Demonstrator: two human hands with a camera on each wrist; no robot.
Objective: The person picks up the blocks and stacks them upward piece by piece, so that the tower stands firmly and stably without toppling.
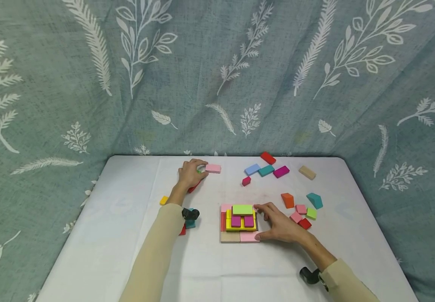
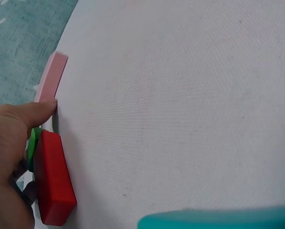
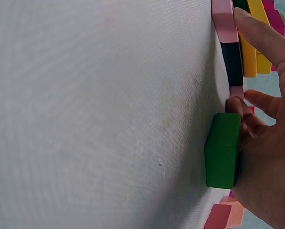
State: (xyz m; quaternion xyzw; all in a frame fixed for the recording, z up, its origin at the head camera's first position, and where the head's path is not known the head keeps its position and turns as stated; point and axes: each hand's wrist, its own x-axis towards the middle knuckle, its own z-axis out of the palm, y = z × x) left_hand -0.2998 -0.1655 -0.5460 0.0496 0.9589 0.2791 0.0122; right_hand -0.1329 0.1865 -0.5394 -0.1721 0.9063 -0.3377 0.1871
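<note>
Clock centred on the block stack point(image 1: 242, 229), 12 = far edge of the table point(image 1: 89, 251). Loose pink block point(image 1: 213, 168) lies at 11, left hand point(image 1: 192, 173) at its 9 o'clock end. Thumb and index finger straddle that end; can't tell if they pinch it or just sit against it. Risk: hold would be at one end only, so a lift could let it pivot or drop. Red block point(image 2: 56, 179) and green block point(image 2: 35, 148) sit right by that hand, a low sweep could drag them.

Right hand point(image 1: 280, 225) at 3, fingers spread, not clenched, thumb at the pink corner block point(image 1: 249, 237) at 5, index tip near the 1 o'clock corner. A shove toward 9 would likely skew the base and unsettle the yellow tier point(image 1: 229, 222); top lime block point(image 1: 242, 210) looks likeliest to slide, perched highest. Dark green block point(image 3: 222, 150) is just beside the right palm, careless retreat toward 4 might knock it
</note>
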